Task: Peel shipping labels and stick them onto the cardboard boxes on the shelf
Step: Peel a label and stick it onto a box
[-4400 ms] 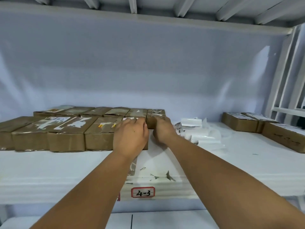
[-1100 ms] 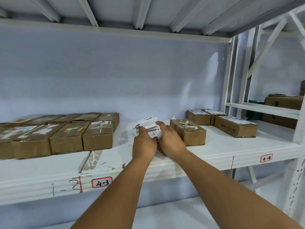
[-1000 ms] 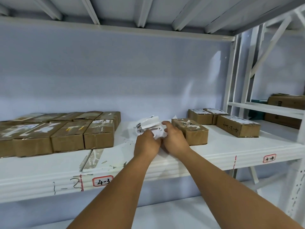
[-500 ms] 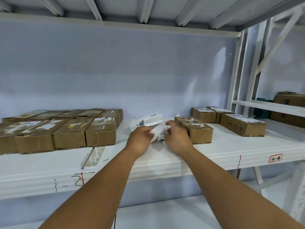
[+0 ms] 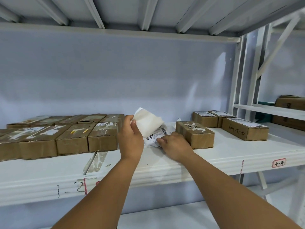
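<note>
Lifted since a moment ago, our left hand (image 5: pixel 130 138) pinches the white sheet (image 5: pixel 147 123) clear of the printed label (image 5: pixel 157 135); our right hand (image 5: pixel 175 146) grips that label on the shelf (image 5: pixel 231 147). Peeling looks underway.

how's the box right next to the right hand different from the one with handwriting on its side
The lone box beside the right hand has only torn white scraps on top; the handwritten box carries a whole printed label. The first's facing sides are bare; the second's side bears black writing. The first turns a short end forward, the second its long side. Both are brown cardboard, lying flat on the white shelf.
</note>
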Available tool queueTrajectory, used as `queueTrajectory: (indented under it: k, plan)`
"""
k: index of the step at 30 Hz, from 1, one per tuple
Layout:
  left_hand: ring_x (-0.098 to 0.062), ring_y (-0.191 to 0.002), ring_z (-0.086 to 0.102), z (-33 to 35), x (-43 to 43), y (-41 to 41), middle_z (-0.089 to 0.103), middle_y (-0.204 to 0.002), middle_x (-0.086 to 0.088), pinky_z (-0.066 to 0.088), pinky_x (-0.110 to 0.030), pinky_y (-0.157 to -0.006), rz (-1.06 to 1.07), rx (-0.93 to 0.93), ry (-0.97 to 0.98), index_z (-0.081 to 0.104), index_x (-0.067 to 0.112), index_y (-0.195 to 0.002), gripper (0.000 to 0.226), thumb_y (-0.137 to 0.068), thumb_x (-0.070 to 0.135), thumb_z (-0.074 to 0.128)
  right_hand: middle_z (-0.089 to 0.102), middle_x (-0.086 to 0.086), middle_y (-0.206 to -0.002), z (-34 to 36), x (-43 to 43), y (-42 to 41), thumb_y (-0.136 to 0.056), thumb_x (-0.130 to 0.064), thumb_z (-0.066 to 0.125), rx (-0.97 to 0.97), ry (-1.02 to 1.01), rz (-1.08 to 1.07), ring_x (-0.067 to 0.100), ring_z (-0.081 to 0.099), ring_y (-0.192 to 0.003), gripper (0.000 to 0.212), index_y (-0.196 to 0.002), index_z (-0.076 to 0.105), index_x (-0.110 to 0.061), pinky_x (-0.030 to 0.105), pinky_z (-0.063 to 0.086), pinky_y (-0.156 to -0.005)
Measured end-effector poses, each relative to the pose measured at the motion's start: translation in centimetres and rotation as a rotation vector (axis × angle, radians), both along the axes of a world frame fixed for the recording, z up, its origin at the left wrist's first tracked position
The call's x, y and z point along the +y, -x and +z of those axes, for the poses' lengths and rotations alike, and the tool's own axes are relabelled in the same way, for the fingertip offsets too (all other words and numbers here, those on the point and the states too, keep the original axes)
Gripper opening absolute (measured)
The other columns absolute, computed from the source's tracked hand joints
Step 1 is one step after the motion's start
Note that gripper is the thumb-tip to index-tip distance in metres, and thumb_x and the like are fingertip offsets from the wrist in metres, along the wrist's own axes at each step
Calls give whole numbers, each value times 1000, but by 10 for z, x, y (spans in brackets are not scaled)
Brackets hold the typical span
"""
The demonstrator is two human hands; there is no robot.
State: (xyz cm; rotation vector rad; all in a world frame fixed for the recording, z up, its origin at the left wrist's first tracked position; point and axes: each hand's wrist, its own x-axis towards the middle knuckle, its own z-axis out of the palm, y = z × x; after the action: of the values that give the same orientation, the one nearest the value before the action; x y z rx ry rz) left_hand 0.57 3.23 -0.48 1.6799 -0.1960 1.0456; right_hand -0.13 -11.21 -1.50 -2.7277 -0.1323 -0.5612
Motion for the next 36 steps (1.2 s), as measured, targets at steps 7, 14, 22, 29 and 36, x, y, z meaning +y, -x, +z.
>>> queueTrajectory:
  k: [7,14,22,29,36]
  plan:
    - [-22,-77,50,17,12,-1,57,-82,1,29,-28,-61,11,22,123,57,14,-98,17,-98,13,41,47,6,-134,-4,1,-8,-99,-48,27,94,145,-58,31,40,-123,53,-123,59,-15,37,36,-101]
    - [-17,-68,47,51,14,-11,55,-74,3,28,-25,-57,5,-56,-48,62,14,-94,18,-96,10,45,49,3,-128,-7,0,-13,-94,-43,31,81,155,-84,29,41,-119,48,-122,57,-15,36,39,-97]
    - [-23,-82,52,84,20,-30,60,-88,-3,32,-25,-64,126,63,-21,65,14,-95,26,-93,7,40,55,5,-122,-8,0,-17,-89,-44,38,97,137,-112,27,42,-119,42,-114,58,-16,34,39,-90]
    - [-19,-84,55,133,39,-10,62,-90,2,38,-25,-68,19,-24,-191,65,18,-93,16,-89,13,50,59,12,-121,-1,3,-5,-95,-41,33,113,169,-120,31,37,-124,42,-120,55,-15,36,38,-92]
    - [-19,-79,56,63,13,-7,59,-95,-3,38,-21,-69,-86,-184,-389,66,10,-84,5,-81,6,67,67,6,-111,-2,6,-1,-94,-49,16,-145,228,-94,30,56,-107,54,-114,59,-23,37,32,-95]
